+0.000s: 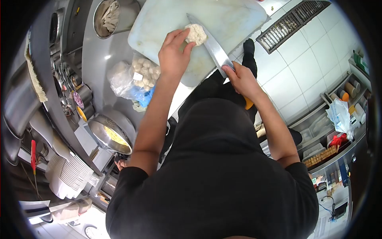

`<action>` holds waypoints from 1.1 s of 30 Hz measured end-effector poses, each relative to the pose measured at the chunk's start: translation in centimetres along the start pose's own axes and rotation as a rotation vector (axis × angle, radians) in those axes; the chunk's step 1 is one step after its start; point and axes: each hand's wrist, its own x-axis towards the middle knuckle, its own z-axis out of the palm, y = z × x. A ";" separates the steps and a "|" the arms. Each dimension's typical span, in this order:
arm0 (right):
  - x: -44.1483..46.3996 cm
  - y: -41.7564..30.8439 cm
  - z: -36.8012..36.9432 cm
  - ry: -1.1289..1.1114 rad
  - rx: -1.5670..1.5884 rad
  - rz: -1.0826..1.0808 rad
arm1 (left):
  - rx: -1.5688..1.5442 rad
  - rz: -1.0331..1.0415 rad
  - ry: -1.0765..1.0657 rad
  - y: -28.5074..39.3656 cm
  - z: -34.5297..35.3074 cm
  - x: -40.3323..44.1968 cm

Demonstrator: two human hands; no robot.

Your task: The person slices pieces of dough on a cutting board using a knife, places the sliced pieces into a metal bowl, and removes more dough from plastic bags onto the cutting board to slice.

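My left hand [175, 53] is closed about the side of a pale, bumpy, cauliflower-like lump [195, 35], fingertips and thumb touching it on the cutting board [159, 20]. Wrapped round the handle of a large kitchen knife [217, 49] is my right hand [240, 79]; the handle's orange end shows below it. The blade lies along the lump's right side, tip pointing away from me. Whether the edge touches the lump I cannot tell.
Left of the board, plastic bags [145, 73] hold pale round pieces. A metal container [106, 18] holds pale strips. Yellow food sits in a steel bowl [93, 131]. Stacked plates [69, 175] stand lower left. A floor drain grate [292, 24] and shelves [334, 131] lie right.
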 end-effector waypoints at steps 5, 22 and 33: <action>-1.7 1.1 -0.3 -0.013 0.000 0.042 | -0.022 0.007 0.090 -0.7 1.3 -0.9; -0.6 -0.6 1.5 0.109 -0.256 -0.113 | -0.075 -0.042 0.110 -0.9 1.4 -1.4; -0.2 -0.3 2.7 0.226 -0.416 -0.270 | -0.159 -0.037 0.138 -1.7 1.5 -1.4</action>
